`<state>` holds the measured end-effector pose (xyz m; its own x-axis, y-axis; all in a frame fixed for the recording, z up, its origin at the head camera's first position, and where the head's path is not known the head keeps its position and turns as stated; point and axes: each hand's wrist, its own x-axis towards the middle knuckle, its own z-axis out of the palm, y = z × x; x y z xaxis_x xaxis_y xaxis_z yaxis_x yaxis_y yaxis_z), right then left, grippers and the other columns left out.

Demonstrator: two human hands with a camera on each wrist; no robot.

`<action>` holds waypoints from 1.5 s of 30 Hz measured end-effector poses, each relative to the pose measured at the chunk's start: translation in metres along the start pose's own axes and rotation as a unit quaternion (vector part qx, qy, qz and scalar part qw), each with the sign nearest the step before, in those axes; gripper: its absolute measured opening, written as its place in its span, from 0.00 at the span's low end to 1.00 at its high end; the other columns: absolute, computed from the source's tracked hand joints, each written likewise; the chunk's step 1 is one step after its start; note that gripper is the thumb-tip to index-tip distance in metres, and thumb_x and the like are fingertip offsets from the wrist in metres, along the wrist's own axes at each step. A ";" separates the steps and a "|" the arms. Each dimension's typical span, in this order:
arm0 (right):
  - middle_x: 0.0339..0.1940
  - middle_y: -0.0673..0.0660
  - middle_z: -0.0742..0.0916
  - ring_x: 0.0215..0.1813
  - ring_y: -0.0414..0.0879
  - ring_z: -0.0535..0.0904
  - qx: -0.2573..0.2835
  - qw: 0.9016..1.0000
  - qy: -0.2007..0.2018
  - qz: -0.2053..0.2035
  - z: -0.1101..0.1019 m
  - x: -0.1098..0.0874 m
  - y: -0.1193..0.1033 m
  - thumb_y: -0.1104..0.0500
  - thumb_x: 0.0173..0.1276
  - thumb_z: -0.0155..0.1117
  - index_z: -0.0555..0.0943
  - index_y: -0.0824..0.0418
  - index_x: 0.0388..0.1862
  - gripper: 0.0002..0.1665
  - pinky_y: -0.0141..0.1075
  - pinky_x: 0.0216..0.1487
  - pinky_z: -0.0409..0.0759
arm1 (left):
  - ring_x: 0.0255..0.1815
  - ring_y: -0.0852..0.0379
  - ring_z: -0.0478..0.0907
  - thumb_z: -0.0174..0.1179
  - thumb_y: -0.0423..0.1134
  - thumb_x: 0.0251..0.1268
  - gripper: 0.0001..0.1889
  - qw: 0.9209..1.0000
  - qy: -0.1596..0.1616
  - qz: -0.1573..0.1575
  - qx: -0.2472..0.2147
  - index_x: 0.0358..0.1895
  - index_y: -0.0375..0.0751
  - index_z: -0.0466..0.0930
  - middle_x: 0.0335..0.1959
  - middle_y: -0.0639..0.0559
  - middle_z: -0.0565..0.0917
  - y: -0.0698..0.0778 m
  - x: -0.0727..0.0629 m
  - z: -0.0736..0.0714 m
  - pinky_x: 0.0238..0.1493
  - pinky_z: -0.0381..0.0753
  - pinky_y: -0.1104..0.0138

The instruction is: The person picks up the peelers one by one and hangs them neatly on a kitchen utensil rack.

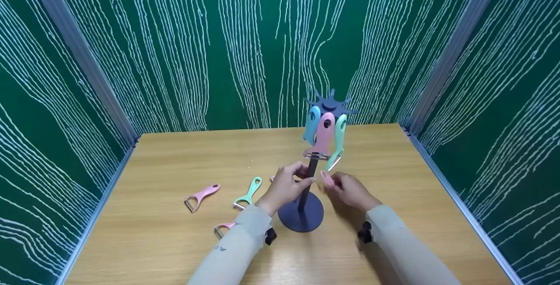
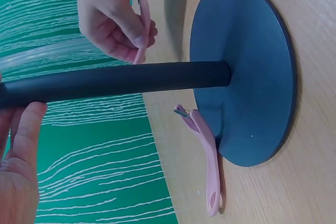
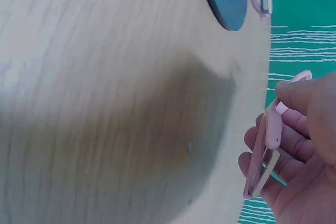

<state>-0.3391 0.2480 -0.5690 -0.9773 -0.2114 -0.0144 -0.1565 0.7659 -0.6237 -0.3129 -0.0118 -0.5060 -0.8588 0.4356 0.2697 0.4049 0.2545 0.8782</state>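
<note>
A dark rotating stand has a round base (image 1: 306,221), a thin pole (image 2: 131,81) and a spoked top (image 1: 330,104). My left hand (image 1: 286,185) holds the pole between thumb and fingers, partway up. My right hand (image 1: 352,191), just right of the pole, pinches a pink peeler (image 3: 273,124) by its handle; its blade end lies toward the palm. From the spokes hang a blue peeler (image 1: 311,125), a pink peeler (image 1: 324,134) and a green peeler (image 1: 338,138). Another pink peeler (image 2: 210,161) rests on the table against the base, mostly hidden behind my left hand in the head view.
Left of the stand on the wooden table (image 1: 166,241) lie a pink peeler (image 1: 202,196), a green peeler (image 1: 249,194) and a further pink peeler (image 1: 224,227), partly covered by my left sleeve. Green walls (image 1: 175,57) with white lines enclose the table's back and sides.
</note>
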 end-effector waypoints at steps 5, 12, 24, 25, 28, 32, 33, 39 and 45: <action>0.49 0.62 0.89 0.48 0.51 0.83 0.024 1.000 0.009 -0.007 -0.003 -0.003 0.000 0.62 0.84 0.62 0.81 0.68 0.62 0.15 0.49 0.56 0.87 | 0.51 0.59 0.88 0.67 0.40 0.79 0.07 1.000 0.002 -0.002 -0.002 0.53 0.45 0.85 0.49 0.51 0.91 0.000 0.000 0.000 0.52 0.91 0.65; 0.49 0.62 0.88 0.47 0.50 0.82 0.075 0.997 0.002 0.013 -0.007 -0.006 -0.001 0.62 0.86 0.59 0.80 0.69 0.64 0.16 0.42 0.53 0.85 | 0.50 0.59 0.87 0.68 0.40 0.79 0.08 1.000 0.003 -0.004 -0.004 0.54 0.44 0.86 0.49 0.51 0.91 0.001 0.000 0.000 0.51 0.91 0.66; 0.50 0.68 0.88 0.47 0.52 0.81 0.075 0.996 0.010 -0.039 -0.012 -0.009 0.004 0.65 0.86 0.54 0.77 0.77 0.66 0.19 0.42 0.50 0.82 | 0.51 0.58 0.88 0.68 0.39 0.78 0.06 1.000 0.013 -0.005 0.010 0.51 0.45 0.86 0.46 0.53 0.92 0.003 0.000 0.001 0.74 0.65 0.33; 0.49 0.68 0.88 0.47 0.53 0.82 0.073 0.996 0.014 -0.043 -0.012 -0.009 0.004 0.66 0.86 0.53 0.77 0.77 0.66 0.18 0.41 0.49 0.82 | 0.52 0.57 0.88 0.68 0.39 0.78 0.06 1.000 0.014 -0.006 0.010 0.51 0.45 0.86 0.46 0.53 0.92 0.004 -0.001 0.001 0.73 0.60 0.29; 0.44 0.67 0.87 0.44 0.54 0.81 0.080 0.996 0.016 -0.045 -0.012 -0.010 0.005 0.66 0.87 0.51 0.78 0.77 0.61 0.16 0.38 0.44 0.81 | 0.52 0.56 0.88 0.68 0.40 0.79 0.05 1.000 0.014 -0.009 0.009 0.51 0.46 0.86 0.46 0.53 0.92 0.004 -0.001 0.001 0.72 0.55 0.25; 0.40 0.62 0.85 0.39 0.50 0.79 0.094 0.995 0.022 -0.030 -0.013 -0.012 0.003 0.65 0.88 0.50 0.78 0.74 0.56 0.13 0.34 0.39 0.78 | 0.53 0.56 0.88 0.68 0.41 0.79 0.07 1.000 0.012 -0.008 0.008 0.51 0.46 0.86 0.47 0.53 0.92 0.003 -0.001 0.001 0.73 0.58 0.27; 0.40 0.61 0.85 0.39 0.49 0.78 0.100 0.994 0.023 -0.026 -0.014 -0.013 0.003 0.65 0.88 0.51 0.78 0.74 0.57 0.13 0.34 0.39 0.78 | 0.53 0.56 0.87 0.68 0.42 0.79 0.07 1.000 0.012 -0.007 0.010 0.51 0.46 0.86 0.47 0.54 0.91 0.003 -0.001 0.001 0.73 0.58 0.27; 0.44 0.64 0.85 0.43 0.52 0.80 0.143 0.989 0.036 -0.008 -0.020 -0.016 0.001 0.65 0.89 0.49 0.76 0.72 0.64 0.15 0.33 0.38 0.79 | 0.52 0.58 0.87 0.68 0.41 0.79 0.06 1.000 0.015 -0.009 0.013 0.51 0.46 0.85 0.46 0.54 0.91 0.002 -0.001 0.001 0.72 0.58 0.26; 0.44 0.68 0.84 0.39 0.51 0.79 0.201 0.977 0.065 -0.011 -0.027 -0.018 0.000 0.66 0.89 0.46 0.74 0.72 0.65 0.16 0.30 0.34 0.78 | 0.51 0.57 0.87 0.68 0.42 0.79 0.07 1.000 0.013 -0.012 0.005 0.52 0.46 0.85 0.47 0.54 0.91 0.002 -0.001 0.001 0.73 0.63 0.27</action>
<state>-0.3256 0.2681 -0.5480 -0.9884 -0.1261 0.0851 -0.1339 0.4556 -0.8801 -0.3105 -0.0106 -0.5050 -0.8756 0.4073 0.2596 0.3876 0.2721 0.8807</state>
